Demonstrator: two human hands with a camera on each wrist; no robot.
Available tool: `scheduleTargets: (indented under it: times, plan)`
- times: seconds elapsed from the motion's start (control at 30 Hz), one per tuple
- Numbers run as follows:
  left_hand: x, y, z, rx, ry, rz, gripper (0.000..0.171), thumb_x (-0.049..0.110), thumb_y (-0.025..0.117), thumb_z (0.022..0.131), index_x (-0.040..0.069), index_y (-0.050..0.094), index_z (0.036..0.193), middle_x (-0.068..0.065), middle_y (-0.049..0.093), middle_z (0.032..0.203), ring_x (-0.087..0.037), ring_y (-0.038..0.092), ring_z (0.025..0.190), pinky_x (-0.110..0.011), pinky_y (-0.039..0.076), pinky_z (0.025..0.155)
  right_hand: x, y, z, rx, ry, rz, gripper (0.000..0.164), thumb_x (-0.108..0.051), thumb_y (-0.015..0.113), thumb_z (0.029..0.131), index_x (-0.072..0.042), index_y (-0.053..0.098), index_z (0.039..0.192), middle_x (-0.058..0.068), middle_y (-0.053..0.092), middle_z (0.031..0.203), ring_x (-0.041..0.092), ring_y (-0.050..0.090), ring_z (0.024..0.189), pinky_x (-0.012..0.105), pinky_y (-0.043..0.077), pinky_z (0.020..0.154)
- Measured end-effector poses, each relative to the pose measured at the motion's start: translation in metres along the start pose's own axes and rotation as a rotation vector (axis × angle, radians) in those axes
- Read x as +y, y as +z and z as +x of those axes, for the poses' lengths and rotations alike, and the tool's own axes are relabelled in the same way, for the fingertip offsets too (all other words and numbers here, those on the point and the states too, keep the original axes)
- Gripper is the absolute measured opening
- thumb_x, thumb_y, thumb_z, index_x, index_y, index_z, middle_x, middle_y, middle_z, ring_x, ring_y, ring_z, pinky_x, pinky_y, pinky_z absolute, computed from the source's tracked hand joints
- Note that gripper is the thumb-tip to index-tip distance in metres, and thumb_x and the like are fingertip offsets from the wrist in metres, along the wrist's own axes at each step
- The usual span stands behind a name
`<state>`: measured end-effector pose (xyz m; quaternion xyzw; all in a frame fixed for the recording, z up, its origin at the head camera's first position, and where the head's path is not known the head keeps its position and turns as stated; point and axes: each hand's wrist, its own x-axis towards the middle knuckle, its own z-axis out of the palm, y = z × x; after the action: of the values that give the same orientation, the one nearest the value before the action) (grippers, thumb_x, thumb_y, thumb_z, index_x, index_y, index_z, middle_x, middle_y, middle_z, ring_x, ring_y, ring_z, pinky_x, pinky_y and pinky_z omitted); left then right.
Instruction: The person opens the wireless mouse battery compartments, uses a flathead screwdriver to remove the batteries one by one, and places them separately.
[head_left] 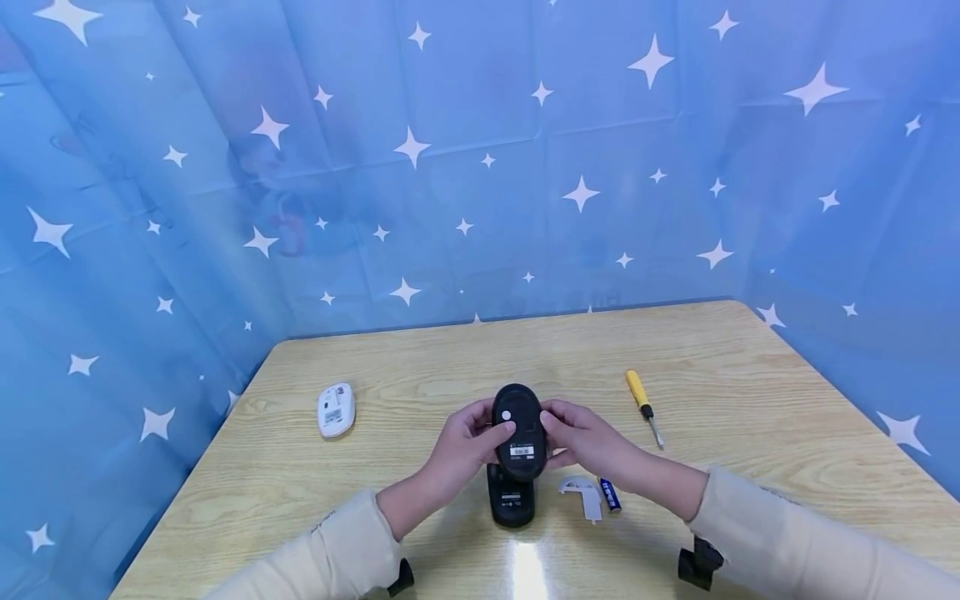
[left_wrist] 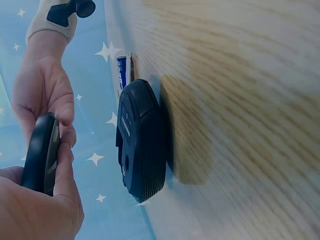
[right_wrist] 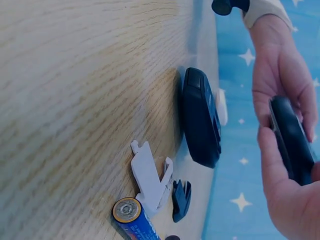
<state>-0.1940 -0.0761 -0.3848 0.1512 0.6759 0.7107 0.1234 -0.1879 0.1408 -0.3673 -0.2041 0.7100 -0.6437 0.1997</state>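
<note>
The raised black mouse point(head_left: 520, 457) sat between the two hands, above the table point(head_left: 435, 367), its labelled underside toward the head camera. A second black mouse point(head_left: 512, 508) lay below. The right wrist view showed a small black piece point(right_wrist: 181, 201) near the white cover point(right_wrist: 147, 180); the head view did not. The left hand point(head_left: 467, 437) and right hand point(head_left: 588, 433) gripped opposite edges, thumbs against the underside.

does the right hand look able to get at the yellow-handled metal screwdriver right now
Probably yes: the yellow-handled metal screwdriver lies uncovered on the pale wooden table, nothing blocking it, though the right hand would likely first release the black oval mouse it holds.
</note>
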Motion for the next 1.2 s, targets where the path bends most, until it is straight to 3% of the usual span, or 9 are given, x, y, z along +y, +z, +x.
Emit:
scheduleTargets:
  times: [0.23,0.37,0.47,0.6,0.7,0.87,1.2]
  plan:
    - [0.001,0.000,-0.002,0.026,-0.015,0.010,0.037,0.014,0.063,0.094,-0.006,0.057,0.124,-0.011,0.064,0.100,-0.017,0.064,0.087,-0.027,0.059,0.071,0.001,-0.003,0.002,0.036,-0.026,-0.082,0.048,-0.023,0.039,0.106,0.012,0.036,0.139,0.021,0.057,0.120,0.030,0.061,0.101,0.043,0.057,0.084]
    - [0.002,0.001,-0.003,0.028,-0.034,0.013,0.038,0.014,0.064,0.093,-0.006,0.057,0.125,-0.010,0.064,0.099,-0.016,0.064,0.085,-0.027,0.058,0.070,0.002,-0.005,0.006,0.101,-0.114,-0.243,0.049,-0.025,0.045,0.105,0.007,0.038,0.141,0.019,0.058,0.120,0.028,0.062,0.101,0.047,0.056,0.083]
    - [0.002,0.001,-0.004,0.018,-0.045,0.005,0.038,0.014,0.064,0.094,-0.006,0.057,0.125,-0.010,0.064,0.098,-0.016,0.065,0.084,-0.028,0.059,0.070,0.002,-0.007,0.010,0.143,-0.189,-0.369,0.047,-0.024,0.050,0.103,0.000,0.042,0.142,0.015,0.060,0.121,0.026,0.061,0.105,0.041,0.056,0.084]
    - [0.003,0.001,-0.005,0.008,-0.046,0.001,0.037,0.014,0.064,0.094,-0.005,0.057,0.125,-0.011,0.064,0.100,-0.017,0.066,0.085,-0.030,0.059,0.071,0.000,-0.009,0.016,0.118,-0.272,-0.459,0.050,-0.024,0.058,0.099,-0.005,0.043,0.143,0.014,0.057,0.129,0.027,0.058,0.112,0.032,0.055,0.086]
    - [0.003,0.001,-0.006,0.007,-0.045,0.006,0.038,0.016,0.064,0.094,-0.005,0.057,0.125,-0.011,0.064,0.100,-0.018,0.066,0.086,-0.029,0.059,0.071,-0.002,-0.010,0.019,0.072,-0.312,-0.504,0.056,-0.024,0.063,0.096,-0.004,0.042,0.144,0.013,0.054,0.134,0.027,0.057,0.115,0.034,0.054,0.089]
    - [0.002,0.001,-0.006,0.008,-0.051,-0.015,0.038,0.015,0.064,0.094,-0.006,0.057,0.124,-0.011,0.064,0.101,-0.018,0.066,0.088,-0.028,0.059,0.071,-0.007,-0.009,0.020,0.040,-0.313,-0.521,0.057,-0.022,0.068,0.092,-0.003,0.046,0.142,0.013,0.055,0.133,0.026,0.057,0.114,0.032,0.054,0.090]
    - [0.002,0.001,-0.007,0.010,-0.079,-0.017,0.038,0.016,0.065,0.093,-0.005,0.058,0.124,-0.011,0.064,0.101,-0.018,0.065,0.089,-0.030,0.059,0.073,-0.012,-0.007,0.019,0.059,-0.252,-0.507,0.058,-0.021,0.073,0.088,-0.002,0.051,0.138,0.013,0.061,0.123,0.025,0.062,0.104,0.025,0.058,0.076]
